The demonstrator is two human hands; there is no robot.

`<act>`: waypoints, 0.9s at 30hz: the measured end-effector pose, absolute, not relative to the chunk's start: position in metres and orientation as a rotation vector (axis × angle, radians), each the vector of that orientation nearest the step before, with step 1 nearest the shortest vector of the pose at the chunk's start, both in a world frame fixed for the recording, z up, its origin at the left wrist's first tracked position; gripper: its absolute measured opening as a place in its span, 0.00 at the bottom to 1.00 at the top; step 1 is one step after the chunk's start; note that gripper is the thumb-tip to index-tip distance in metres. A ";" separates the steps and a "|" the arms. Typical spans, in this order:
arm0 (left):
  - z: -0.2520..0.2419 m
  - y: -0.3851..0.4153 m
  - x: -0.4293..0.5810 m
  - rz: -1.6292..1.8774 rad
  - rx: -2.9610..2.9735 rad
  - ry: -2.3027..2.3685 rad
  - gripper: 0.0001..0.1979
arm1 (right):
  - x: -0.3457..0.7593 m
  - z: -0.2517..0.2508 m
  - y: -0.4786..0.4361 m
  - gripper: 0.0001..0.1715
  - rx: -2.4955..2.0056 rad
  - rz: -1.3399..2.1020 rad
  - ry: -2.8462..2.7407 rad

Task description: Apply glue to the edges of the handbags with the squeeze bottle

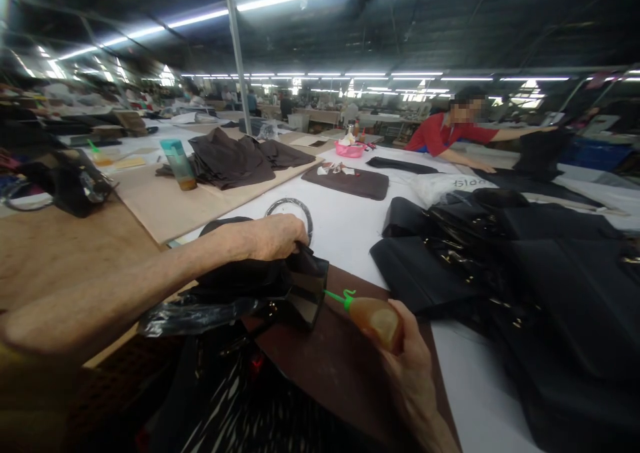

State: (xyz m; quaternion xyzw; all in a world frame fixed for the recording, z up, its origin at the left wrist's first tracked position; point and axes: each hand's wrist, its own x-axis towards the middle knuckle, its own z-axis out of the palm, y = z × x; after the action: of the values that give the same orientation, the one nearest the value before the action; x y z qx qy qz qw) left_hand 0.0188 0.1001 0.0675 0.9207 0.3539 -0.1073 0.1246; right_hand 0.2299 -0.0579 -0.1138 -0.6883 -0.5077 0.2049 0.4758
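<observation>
My left hand (pixel 283 236) is closed on the upper edge of a black handbag (pixel 240 276), whose open end faces right. A ring-shaped handle wrapped in clear plastic (pixel 311 223) rises behind it, and another plastic-wrapped strip (pixel 200 316) hangs at its front. In my right hand (pixel 413 353) is a squeeze bottle (pixel 377 319) of amber liquid with a green nozzle. The bottle lies tilted on its side, its tip at the bag's open edge; whether it touches cannot be told. Under both spreads a dark brown sheet (pixel 320 359).
Black bags (pixel 550 273) are piled on the right. A teal-capped bottle (pixel 179 166) stands beside dark folded fabric (pixel 230 159) on a beige board (pixel 150 206). Farther back are a pink basket (pixel 349 149) and a person in red (pixel 440 133) reaching over black material.
</observation>
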 end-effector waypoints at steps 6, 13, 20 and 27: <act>0.064 0.119 0.022 -0.398 2.782 0.984 0.09 | 0.241 -0.131 -0.053 0.25 -1.317 0.149 -1.587; 0.051 0.104 0.014 -0.266 2.870 1.075 0.11 | 0.243 -0.140 -0.047 0.25 -1.360 0.220 -1.651; 0.053 0.080 0.017 -0.353 2.883 1.230 0.11 | 0.238 -0.128 -0.050 0.23 -1.455 0.301 -1.620; 0.050 0.069 0.011 -0.379 2.867 1.265 0.10 | 0.235 -0.106 -0.056 0.32 -1.675 0.744 -1.230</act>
State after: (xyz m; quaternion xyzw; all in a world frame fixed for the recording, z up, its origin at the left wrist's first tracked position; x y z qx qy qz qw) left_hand 0.0111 0.0694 0.0502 0.9083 0.4006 -0.1200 -0.0076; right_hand 0.2348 -0.0563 -0.1062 -0.6776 -0.4975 0.3008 0.4504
